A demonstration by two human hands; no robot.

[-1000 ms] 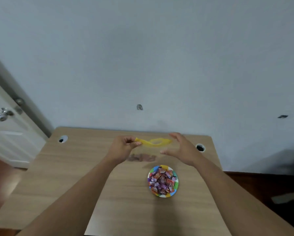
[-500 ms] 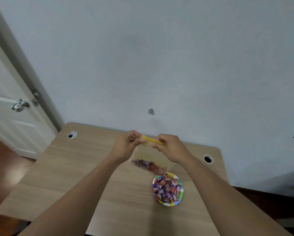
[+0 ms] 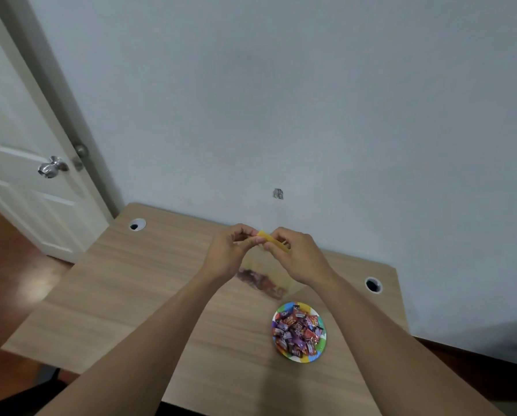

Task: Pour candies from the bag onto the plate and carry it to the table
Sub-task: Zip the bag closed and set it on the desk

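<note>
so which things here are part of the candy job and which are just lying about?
Job: bag, yellow zip strip pinched by left hand and right hand; candies; plate; desk.
Lying about: door; doorknob.

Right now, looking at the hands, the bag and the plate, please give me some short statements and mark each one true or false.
1. Both hands pinch the yellow strip at the top of the clear plastic bag. True: the left hand and the right hand each hold it.
2. The round plate with a multicoloured rim is empty. False: wrapped candies fill it.
3. The plate rests on the light wooden desk. True.
4. The bag holds nothing at all. False: some dark candies remain at its bottom.
5. The left hand carries the plate. False: no hand touches the plate.
</note>
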